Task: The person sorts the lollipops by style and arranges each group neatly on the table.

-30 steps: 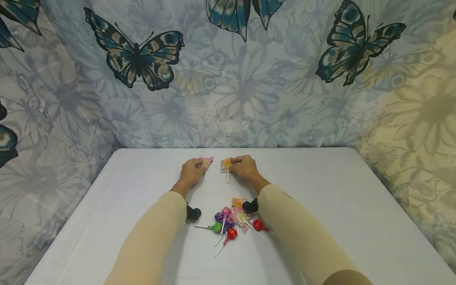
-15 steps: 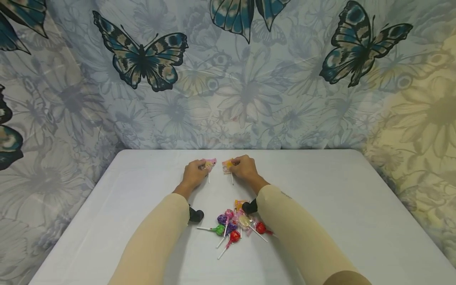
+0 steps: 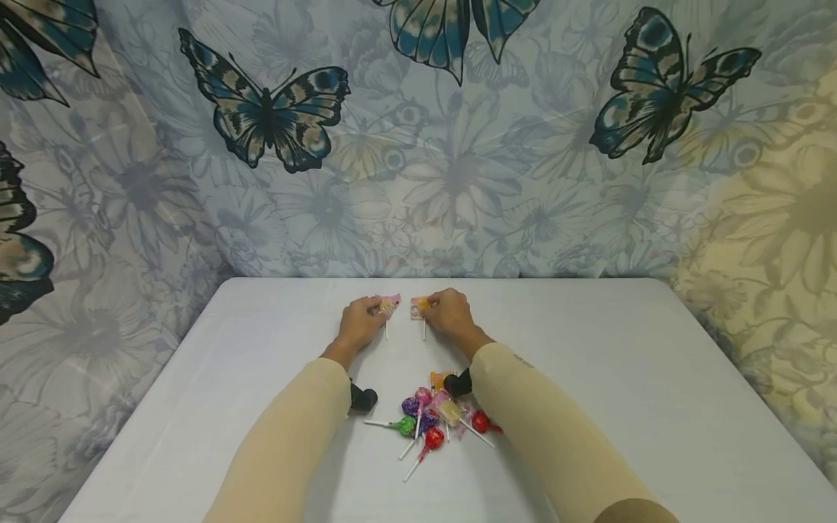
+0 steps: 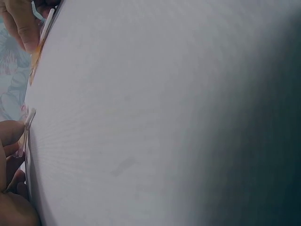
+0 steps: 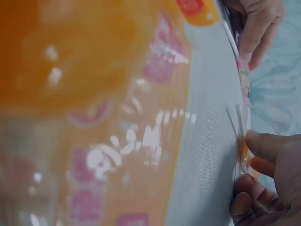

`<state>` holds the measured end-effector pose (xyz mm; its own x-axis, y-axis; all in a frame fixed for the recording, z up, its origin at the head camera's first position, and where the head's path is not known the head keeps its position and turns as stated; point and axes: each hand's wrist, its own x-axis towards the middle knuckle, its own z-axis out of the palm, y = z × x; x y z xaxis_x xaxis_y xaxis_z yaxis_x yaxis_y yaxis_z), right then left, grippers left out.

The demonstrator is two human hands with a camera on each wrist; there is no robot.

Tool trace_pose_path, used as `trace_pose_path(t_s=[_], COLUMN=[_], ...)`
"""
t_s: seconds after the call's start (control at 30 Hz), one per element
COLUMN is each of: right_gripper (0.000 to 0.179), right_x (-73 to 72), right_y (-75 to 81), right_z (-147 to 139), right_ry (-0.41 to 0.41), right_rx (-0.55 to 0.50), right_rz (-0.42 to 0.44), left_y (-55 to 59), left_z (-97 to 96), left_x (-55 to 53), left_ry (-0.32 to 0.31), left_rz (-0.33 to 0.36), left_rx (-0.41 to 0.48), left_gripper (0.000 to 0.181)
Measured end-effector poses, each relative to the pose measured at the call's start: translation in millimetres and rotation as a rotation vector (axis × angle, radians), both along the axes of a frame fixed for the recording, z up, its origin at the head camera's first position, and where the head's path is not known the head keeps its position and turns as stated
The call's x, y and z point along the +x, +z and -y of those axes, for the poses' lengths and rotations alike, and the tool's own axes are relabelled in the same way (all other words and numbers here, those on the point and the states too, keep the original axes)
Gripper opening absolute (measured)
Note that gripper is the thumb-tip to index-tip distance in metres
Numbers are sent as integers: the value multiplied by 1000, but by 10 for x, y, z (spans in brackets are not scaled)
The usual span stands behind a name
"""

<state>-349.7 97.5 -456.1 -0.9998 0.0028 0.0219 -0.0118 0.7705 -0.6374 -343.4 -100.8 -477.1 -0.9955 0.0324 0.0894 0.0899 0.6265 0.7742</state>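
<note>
Near the far edge of the white table, my left hand (image 3: 358,325) pinches a lollipop in a pink wrapper (image 3: 390,305). Its white stick points toward me. Just to the right, my right hand (image 3: 451,312) pinches a lollipop in an orange wrapper (image 3: 417,308), stick also toward me. A small gap separates the two lollipops. In the left wrist view, thumb and fingers of the left hand (image 4: 11,155) close on the pink wrapper at the table surface. The right wrist view shows the right hand (image 5: 277,169) gripping the orange one; fingers partly hide both candies.
Between my forearms lies a pile of wrapped lollipops: green (image 3: 406,426), red (image 3: 434,438), purple (image 3: 410,406), pale yellow (image 3: 450,412) and others. The right wrist camera (image 3: 458,383) overlaps the pile's edge, and an orange wrapper (image 5: 94,141) fills much of its view. Butterfly-patterned cloth (image 3: 451,181) stands behind.
The head view has shifted slightly, so the whole scene sits a little lower and further right. Both hands keep their lollipops at nearly the same spot on the table.
</note>
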Motion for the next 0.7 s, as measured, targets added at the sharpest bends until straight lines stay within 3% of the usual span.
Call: trace_pose_path(t_s=[0.4, 0.7], right_gripper=[32, 38], right_x=[47, 171], right_y=[55, 379], right_z=[-131, -271], right_ry=[25, 109], right_rx=[2, -52], right_rz=[-14, -78], left_y=[1, 7], left_z=[-16, -3], left_x=[4, -10], left_ry=[-2, -4], left_rz=[-12, -3], left_rx=[-8, -3], left_gripper=[45, 46])
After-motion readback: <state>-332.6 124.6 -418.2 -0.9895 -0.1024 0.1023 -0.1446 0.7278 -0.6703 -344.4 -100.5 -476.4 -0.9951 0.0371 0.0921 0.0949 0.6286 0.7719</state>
